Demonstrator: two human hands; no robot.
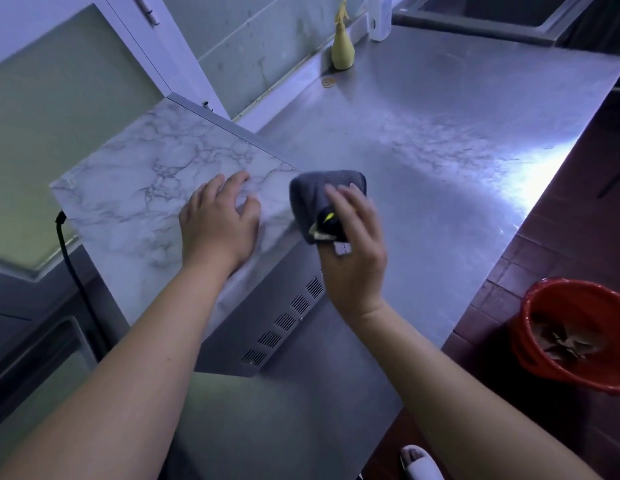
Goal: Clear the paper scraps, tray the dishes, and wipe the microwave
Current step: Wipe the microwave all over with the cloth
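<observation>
On steel worktop, microwave with marble-look top sits at 9 o'clock. At 4 o'clock, red bucket on floor, brown bits inside. On microwave top, left hand rests, grip spread. Just beside, at its 3 o'clock, right hand, grip pinching grey cloth. At 12 o'clock, yellow spray bottle.

A yellow spray bottle is standing at the counter's back; a red bucket, perhaps lined, is sitting on the floor.
</observation>
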